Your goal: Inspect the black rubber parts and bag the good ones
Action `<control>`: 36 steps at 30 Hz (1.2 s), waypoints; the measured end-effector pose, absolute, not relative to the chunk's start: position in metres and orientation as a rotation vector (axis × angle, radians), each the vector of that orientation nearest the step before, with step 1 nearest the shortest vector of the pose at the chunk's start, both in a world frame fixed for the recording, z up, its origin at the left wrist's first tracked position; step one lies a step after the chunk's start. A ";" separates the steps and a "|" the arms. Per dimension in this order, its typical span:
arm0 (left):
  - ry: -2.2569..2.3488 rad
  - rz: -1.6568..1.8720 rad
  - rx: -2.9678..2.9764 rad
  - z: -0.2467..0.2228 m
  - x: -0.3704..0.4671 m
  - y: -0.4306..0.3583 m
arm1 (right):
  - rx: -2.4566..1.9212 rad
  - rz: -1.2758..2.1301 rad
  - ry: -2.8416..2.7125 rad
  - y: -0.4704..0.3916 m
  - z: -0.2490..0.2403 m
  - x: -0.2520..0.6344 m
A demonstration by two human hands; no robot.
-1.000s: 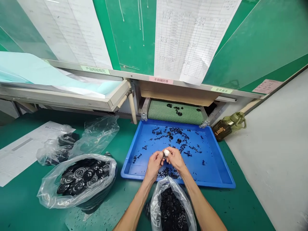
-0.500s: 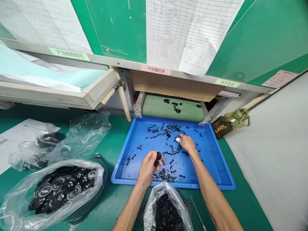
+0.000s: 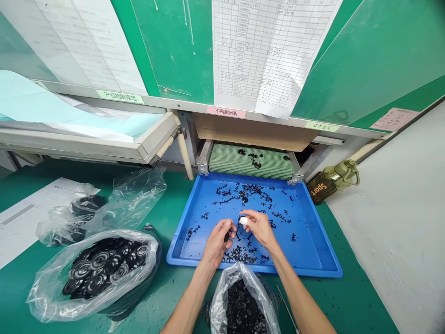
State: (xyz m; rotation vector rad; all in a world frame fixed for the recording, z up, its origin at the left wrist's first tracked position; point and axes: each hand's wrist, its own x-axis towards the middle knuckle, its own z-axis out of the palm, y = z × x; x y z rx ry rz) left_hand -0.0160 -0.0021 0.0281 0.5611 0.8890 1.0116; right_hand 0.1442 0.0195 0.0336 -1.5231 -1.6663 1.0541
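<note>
My left hand (image 3: 217,241) is closed round black round rubber parts (image 3: 227,236), mostly hidden by the fingers, above the front of the blue tray (image 3: 309,250). Close to its right, my right hand (image 3: 260,227) is pinched, with a white wrap (image 3: 244,221) on one finger. Something dark shows at its fingertips, too small to make out. Under both hands, small black scraps (image 3: 239,254) are scattered over the tray floor. Two black discs (image 3: 245,199) lie farther back in the tray.
A green ribbed conveyor (image 3: 225,160) carrying a few black parts ends above the tray's back edge. Clear plastic bags of black discs stand at left (image 3: 99,269) and front (image 3: 239,306). A thin metal rod (image 3: 287,306) lies near the front bag; a bottle (image 3: 328,181) leans at right.
My right hand has drawn back leftward from the middle of the tray to beside my left hand. The left hand keeps hold of its black parts. The camera view has shifted slightly.
</note>
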 end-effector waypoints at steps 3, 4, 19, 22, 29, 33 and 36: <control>0.931 0.983 0.636 0.025 -0.013 -0.002 | -1.442 1.067 -1.689 0.005 0.038 0.126; 0.955 0.977 0.651 0.024 -0.012 -0.002 | -1.428 1.030 -1.706 0.002 0.039 0.124; 1.093 1.125 0.546 0.019 -0.013 -0.003 | -1.518 1.005 -1.964 0.034 0.027 0.117; 1.070 1.165 0.420 0.020 -0.018 0.000 | -1.564 0.862 -2.129 0.058 0.028 0.117; 0.844 1.317 0.054 0.023 -0.030 0.005 | -1.616 0.322 -2.421 0.112 0.010 0.059; 0.812 1.319 -0.009 0.024 -0.031 0.007 | -1.640 0.154 -2.514 0.146 -0.005 0.058; 0.808 1.314 -0.014 0.024 -0.030 0.007 | -1.810 0.052 -2.451 0.164 -0.009 0.091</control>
